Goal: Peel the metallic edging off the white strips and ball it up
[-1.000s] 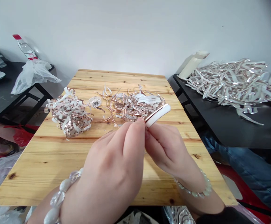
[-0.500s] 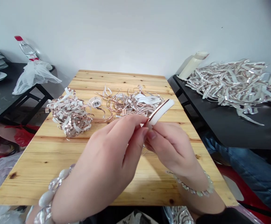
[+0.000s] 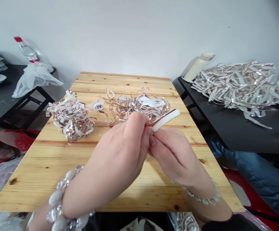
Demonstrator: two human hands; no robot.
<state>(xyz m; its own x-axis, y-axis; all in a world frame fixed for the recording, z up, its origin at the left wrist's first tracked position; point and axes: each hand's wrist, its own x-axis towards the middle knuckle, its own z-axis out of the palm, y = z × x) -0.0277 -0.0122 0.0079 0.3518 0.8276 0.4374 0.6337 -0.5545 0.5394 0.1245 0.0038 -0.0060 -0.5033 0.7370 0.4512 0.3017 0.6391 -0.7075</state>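
Where 2 hands (image 3: 120,146) (image 3: 174,152) meet, 1 strip (image 3: 165,121) protrudes.

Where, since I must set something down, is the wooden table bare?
The wooden table is bare along its far edge, behind the loose strips; at the near left, in front of the curly heap; and right of the right hand. It is crowded from the heap past the small roll to strips.

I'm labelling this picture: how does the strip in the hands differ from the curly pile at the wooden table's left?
The strip is one piece, while the curly pile is many. The strip is pinched in the hands; the curly pile lies on the wooden table. The strip runs nearly straight; the curly pile is tangled. Both show white surfaces.
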